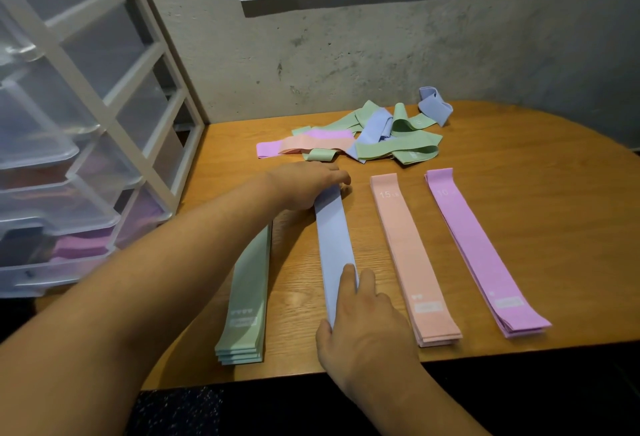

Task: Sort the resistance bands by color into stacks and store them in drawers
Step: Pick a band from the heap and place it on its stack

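Four flat stacks of resistance bands lie side by side on the wooden table (519, 220): green stack (247, 311), blue stack (334, 245), peach stack (408, 255) and purple stack (481, 252). My left hand (304, 182) presses on the far end of the blue stack. My right hand (363, 328) holds its near end, thumb on the left edge and fingers on top. A loose, tangled pile of green, blue, peach and purple bands (367, 134) lies behind the stacks, near the wall.
A white-framed unit of clear plastic drawers (69, 158) stands at the left edge of the table, with purple bands visible in a lower drawer (83, 245). A concrete wall runs behind the table. The table's front edge is close to the stacks' near ends.
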